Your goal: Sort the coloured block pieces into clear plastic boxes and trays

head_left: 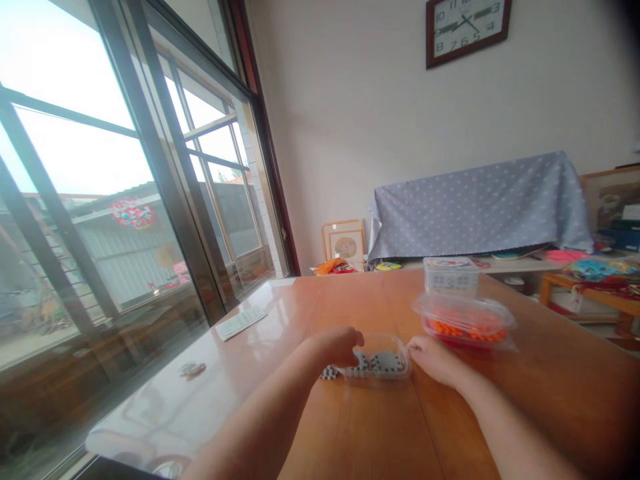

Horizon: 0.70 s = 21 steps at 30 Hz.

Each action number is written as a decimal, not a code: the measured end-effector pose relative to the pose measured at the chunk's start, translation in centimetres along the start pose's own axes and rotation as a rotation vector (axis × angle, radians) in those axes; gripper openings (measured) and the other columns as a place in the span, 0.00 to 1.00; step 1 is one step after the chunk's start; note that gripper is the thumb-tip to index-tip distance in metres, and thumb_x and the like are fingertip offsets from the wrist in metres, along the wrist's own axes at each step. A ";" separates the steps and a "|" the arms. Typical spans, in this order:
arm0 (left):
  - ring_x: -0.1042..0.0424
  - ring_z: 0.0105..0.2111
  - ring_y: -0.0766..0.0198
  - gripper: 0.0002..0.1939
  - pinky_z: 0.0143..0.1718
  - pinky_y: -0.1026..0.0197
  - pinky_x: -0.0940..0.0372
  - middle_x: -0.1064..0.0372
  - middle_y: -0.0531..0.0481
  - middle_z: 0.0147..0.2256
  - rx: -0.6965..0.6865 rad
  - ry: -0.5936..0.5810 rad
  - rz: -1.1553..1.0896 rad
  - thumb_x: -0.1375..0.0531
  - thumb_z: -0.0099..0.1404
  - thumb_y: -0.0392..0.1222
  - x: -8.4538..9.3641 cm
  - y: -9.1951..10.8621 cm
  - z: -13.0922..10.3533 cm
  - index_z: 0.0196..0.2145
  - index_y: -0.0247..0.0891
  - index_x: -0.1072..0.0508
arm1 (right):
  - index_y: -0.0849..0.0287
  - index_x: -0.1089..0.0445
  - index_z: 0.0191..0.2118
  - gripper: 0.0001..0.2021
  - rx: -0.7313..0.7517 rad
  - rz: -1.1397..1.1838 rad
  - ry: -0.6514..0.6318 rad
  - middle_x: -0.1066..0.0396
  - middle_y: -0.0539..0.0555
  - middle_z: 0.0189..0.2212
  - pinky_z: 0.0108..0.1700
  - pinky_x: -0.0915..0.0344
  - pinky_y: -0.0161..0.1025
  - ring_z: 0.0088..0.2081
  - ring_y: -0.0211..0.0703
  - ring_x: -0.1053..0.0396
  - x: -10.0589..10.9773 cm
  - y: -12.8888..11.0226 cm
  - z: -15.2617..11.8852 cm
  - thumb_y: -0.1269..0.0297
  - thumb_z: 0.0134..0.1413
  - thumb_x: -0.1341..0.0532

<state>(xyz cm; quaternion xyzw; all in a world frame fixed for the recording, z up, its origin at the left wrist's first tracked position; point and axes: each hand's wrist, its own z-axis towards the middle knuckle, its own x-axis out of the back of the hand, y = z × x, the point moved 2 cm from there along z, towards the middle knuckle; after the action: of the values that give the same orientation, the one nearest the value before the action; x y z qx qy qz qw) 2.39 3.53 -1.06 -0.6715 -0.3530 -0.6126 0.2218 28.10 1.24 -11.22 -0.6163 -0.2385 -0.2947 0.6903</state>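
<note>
A clear plastic tray (376, 377) on the wooden table holds grey pieces with black-and-white edges (387, 361). Over its left side reaches my left hand (341, 345), fingers bent down towards the pieces; whether they grip one is hidden. My right hand (420, 350) is closed at the tray's right rim, with the fingertips against the rim. A small black-and-white piece (329, 373) lies outside the tray, just left of it, partly behind my left forearm.
Behind my right hand stands a clear lidded container (465, 323) with orange pieces, and behind it a clear box (451, 277). A paper sheet (241, 323) and a small object (193, 370) lie on the table's left, beside the window.
</note>
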 end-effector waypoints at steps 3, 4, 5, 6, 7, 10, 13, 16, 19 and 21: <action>0.23 0.46 0.50 0.23 0.49 0.54 0.29 0.22 0.45 0.49 0.010 0.059 -0.046 0.37 0.54 0.33 0.3 -0.3 -0.7 0.49 0.40 0.22 | 0.56 0.27 0.28 0.13 0.004 -0.003 -0.003 0.28 0.50 0.21 0.35 0.39 0.36 0.30 0.43 0.32 0.0 0.1 0.0 0.54 0.59 0.40; 0.23 0.46 0.52 0.22 0.48 0.55 0.29 0.22 0.45 0.48 0.019 0.075 -0.059 0.38 0.55 0.32 0.4 -0.5 -0.9 0.49 0.40 0.22 | 0.56 0.27 0.28 0.14 0.007 -0.005 -0.004 0.28 0.50 0.21 0.35 0.39 0.36 0.30 0.43 0.33 -0.1 0.1 0.0 0.54 0.59 0.40; 0.23 0.45 0.53 0.22 0.47 0.56 0.29 0.22 0.46 0.48 0.030 0.090 -0.071 0.40 0.57 0.32 0.6 -0.8 -1.2 0.49 0.40 0.22 | 0.56 0.27 0.28 0.14 0.009 -0.004 -0.004 0.28 0.50 0.22 0.35 0.39 0.36 0.30 0.43 0.33 -0.1 0.1 0.0 0.54 0.59 0.40; 0.23 0.45 0.54 0.21 0.47 0.57 0.29 0.22 0.46 0.48 0.042 0.108 -0.083 0.41 0.58 0.32 0.8 -1.2 -1.5 0.49 0.40 0.23 | 0.56 0.27 0.28 0.14 0.010 -0.004 -0.004 0.28 0.50 0.22 0.35 0.39 0.36 0.30 0.43 0.33 0.0 0.1 0.0 0.54 0.58 0.40; 0.23 0.44 0.55 0.21 0.46 0.58 0.29 0.22 0.46 0.48 0.055 0.127 -0.096 0.42 0.59 0.31 1.0 -1.6 -1.8 0.49 0.39 0.23 | 0.56 0.27 0.28 0.13 0.011 -0.003 -0.003 0.28 0.50 0.22 0.35 0.39 0.36 0.30 0.43 0.33 0.0 0.1 0.0 0.54 0.58 0.40; 0.23 0.44 0.57 0.19 0.45 0.60 0.29 0.23 0.45 0.47 0.089 0.174 -0.131 0.43 0.60 0.31 1.7 -3.3 -2.9 0.49 0.38 0.24 | 0.56 0.27 0.27 0.12 0.011 -0.003 0.001 0.28 0.50 0.21 0.35 0.39 0.36 0.29 0.43 0.33 -0.1 0.2 0.1 0.54 0.56 0.38; 0.24 0.47 0.55 0.18 0.47 0.58 0.29 0.24 0.43 0.49 0.098 0.198 -0.215 0.39 0.60 0.35 2.1 -5.1 -4.3 0.49 0.37 0.25 | 0.56 0.28 0.27 0.12 0.011 -0.005 0.003 0.28 0.50 0.22 0.35 0.39 0.36 0.29 0.43 0.33 -0.1 0.3 0.3 0.55 0.56 0.38; 0.26 0.51 0.51 0.27 0.51 0.54 0.30 0.26 0.41 0.53 0.122 0.147 -0.292 0.31 0.56 0.42 1.9 -6.2 -5.5 0.53 0.37 0.27 | 0.56 0.27 0.27 0.12 0.017 -0.008 -0.003 0.28 0.50 0.22 0.35 0.39 0.36 0.29 0.43 0.33 -0.2 0.6 0.4 0.55 0.57 0.39; 0.27 0.52 0.49 0.33 0.53 0.52 0.32 0.28 0.41 0.54 0.134 0.091 -0.278 0.28 0.52 0.42 1.4 -6.5 -6.4 0.55 0.38 0.29 | 0.56 0.27 0.28 0.12 0.024 -0.006 -0.005 0.27 0.51 0.23 0.35 0.39 0.37 0.29 0.44 0.32 -0.3 0.7 0.4 0.55 0.57 0.39; 0.26 0.51 0.49 0.32 0.52 0.52 0.32 0.27 0.41 0.53 0.130 0.087 -0.254 0.28 0.51 0.40 1.1 -6.4 -6.6 0.54 0.38 0.28 | 0.56 0.27 0.27 0.12 0.026 -0.005 -0.002 0.26 0.51 0.23 0.35 0.39 0.37 0.29 0.44 0.32 -0.3 0.7 0.4 0.55 0.57 0.39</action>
<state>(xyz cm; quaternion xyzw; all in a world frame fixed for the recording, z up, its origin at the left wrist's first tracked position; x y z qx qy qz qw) -6.77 3.08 0.12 -0.5785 -0.4642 -0.6401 0.2004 28.42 1.70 -11.90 -0.6068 -0.2444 -0.2927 0.6974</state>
